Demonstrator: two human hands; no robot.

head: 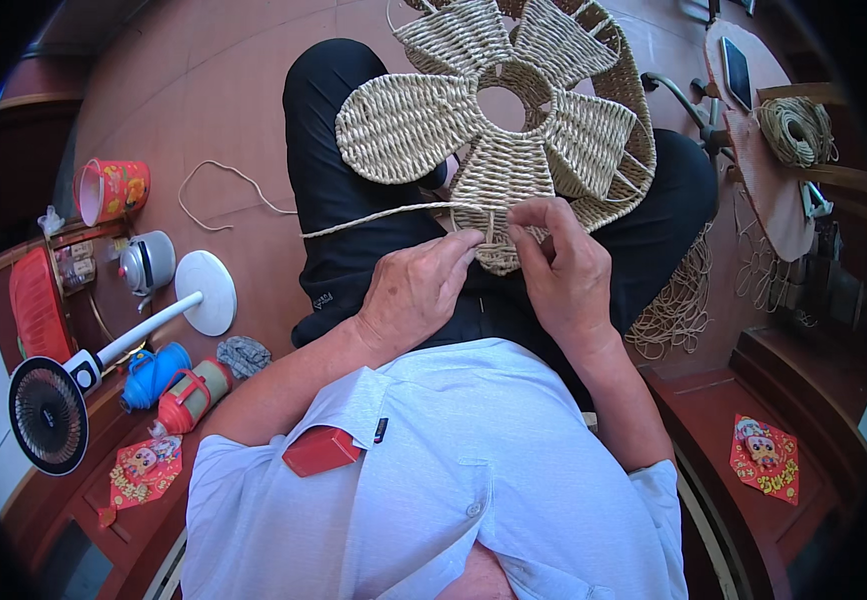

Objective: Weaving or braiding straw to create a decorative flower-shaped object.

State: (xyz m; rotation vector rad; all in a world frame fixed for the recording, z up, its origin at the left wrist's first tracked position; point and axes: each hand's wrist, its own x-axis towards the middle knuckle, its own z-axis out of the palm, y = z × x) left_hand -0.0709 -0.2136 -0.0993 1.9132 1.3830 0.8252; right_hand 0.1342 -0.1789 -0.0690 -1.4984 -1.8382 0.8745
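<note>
A woven straw-cord piece shaped like a flower (411, 127), with a round hole in its middle and a deep woven rim at its right, rests across my lap. Its lowest petal (503, 176) points at me. My left hand (418, 289) touches this petal's lower left edge with fingertips together. At the petal's right side my right hand (565, 262) has thumb and forefinger close together by the weave; whether cord lies between them is hidden. A loose twisted cord (381, 217) runs left from the petal over my thigh.
On the floor at left are a red bucket (133, 187), a kettle (154, 259), a white standing fan (205, 292) and thermos flasks (193, 397). At right are a cord coil (797, 131), a phone (736, 73) and a heap of cord (677, 300).
</note>
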